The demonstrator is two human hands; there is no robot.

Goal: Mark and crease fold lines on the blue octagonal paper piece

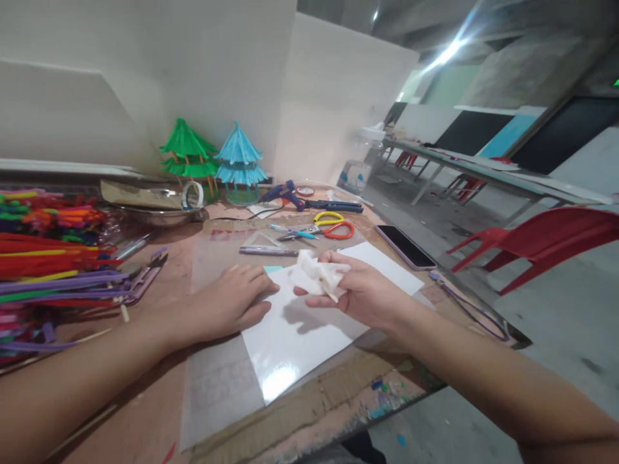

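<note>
A crumpled white tissue [319, 274] is pinched in my right hand [367, 293], held just above a glossy white sheet [285, 354]. The hand's shadow falls on the sheet. My left hand [242, 296] lies flat, palm down, at the sheet's left edge, with its fingers stretched out and nothing in them. A small teal piece [273, 269] shows beyond its fingertips. Under the sheet is a translucent mat [213, 386]. Just past the sheet lie a pen [268, 251], a clear set square [264, 238] and scissors with orange and yellow handles [338, 230].
Colourful pipe cleaners [58, 277] are heaped at the left. Behind stand green [188, 151] and blue [239, 158] tiered paper models, a glue gun [287, 193] and a metal bowl [159, 216]. A phone [406, 246] lies near the table's right edge; a red chair [556, 241] stands beyond.
</note>
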